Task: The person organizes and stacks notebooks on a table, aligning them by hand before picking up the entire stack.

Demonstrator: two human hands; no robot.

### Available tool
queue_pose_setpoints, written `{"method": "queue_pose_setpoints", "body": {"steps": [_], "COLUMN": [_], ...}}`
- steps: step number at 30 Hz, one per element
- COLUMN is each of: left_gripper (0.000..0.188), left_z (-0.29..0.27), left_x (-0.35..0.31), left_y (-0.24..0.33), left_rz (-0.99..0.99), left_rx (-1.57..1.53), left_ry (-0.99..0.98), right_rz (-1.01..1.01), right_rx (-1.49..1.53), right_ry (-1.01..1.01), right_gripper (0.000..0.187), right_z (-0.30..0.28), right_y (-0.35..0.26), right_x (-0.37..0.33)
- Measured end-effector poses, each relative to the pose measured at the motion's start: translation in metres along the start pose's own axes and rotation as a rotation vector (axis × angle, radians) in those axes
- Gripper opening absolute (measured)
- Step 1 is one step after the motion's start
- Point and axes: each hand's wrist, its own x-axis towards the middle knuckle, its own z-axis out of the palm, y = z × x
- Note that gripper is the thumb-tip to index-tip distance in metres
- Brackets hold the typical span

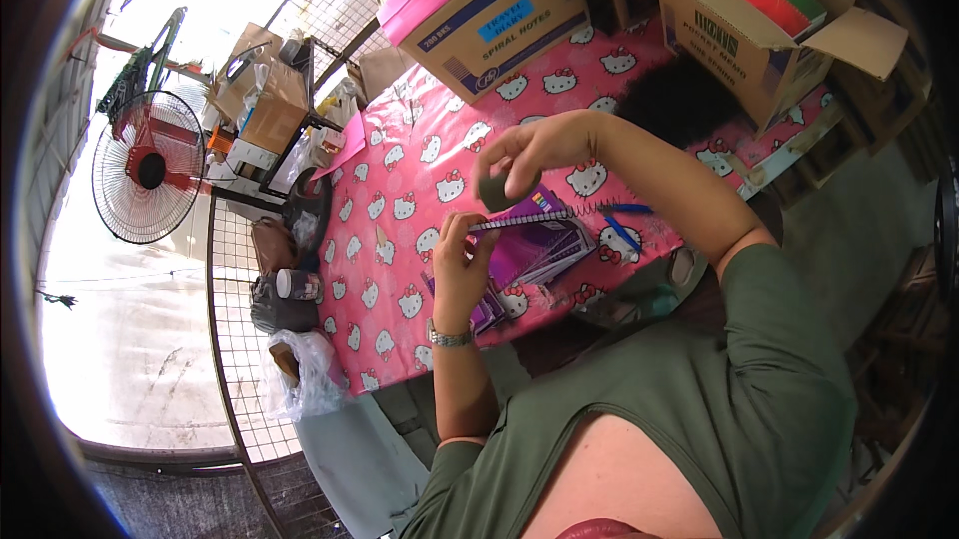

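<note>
Wkshop w/ stacked ctns [514, 39], mesh wall [240, 339]

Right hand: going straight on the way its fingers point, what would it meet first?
Past the dark object it seems to hold, the right hand would probably meet the purple notebook that the left hand holds; depth is unclear.

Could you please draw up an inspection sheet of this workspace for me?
Surface: pink tablecloth with white cat figures.
Items in use: purple notebook; wire coil at its right end; purple notebooks below; blue slender items nearby.
Clutter: carton topped with pink sheets; open carton; jar; clear plastic bag.
Hands: left hand holds the notebook's edge; right hand above, grip unclear.
Cables: none certain.
Surroundings: fan; wire mesh.
</note>
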Motion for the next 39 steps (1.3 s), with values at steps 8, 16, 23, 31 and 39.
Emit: {"method": "queue_pose_setpoints", "body": {"steps": [8, 16, 23, 31, 39], "left_gripper": [0.022, 0.021, 0.015, 0.015, 0.015], "left_z": [0.006, 0.005, 0.014, 0.030, 0.033], "left_x": [-0.001, 0.002, -0.004, -0.005, -0.011], "left_y": [-0.013, -0.006, -0.011, 0.003, -0.021], "left_rz": [-0.170, -0.218, -0.133, -0.117, -0.084], "left_rx": [-0.461, -0.469, -0.648, -0.323, -0.310], "left_ry": [-0.009, 0.029, 0.161, 0.320, 0.326], "right_rz": [-0.025, 0.071, 0.891, 0.349, 0.569], "right_rx": [0.256, 0.011, -1.147, -0.993, -0.871], "right_ry": [-0.044, 0.083, 1.419, 1.059, 1.065], "right_gripper": [0.042, 0.040, 0.061, 0.060, 0.066], "right_z": [-0.002, -0.007, -0.065, 0.088, 0.123], "right_y": [-0.002, 0.009, 0.112, 0.200, 0.214], "right_x": [0.010, 0.010, -0.139, -0.109, -0.103]}}
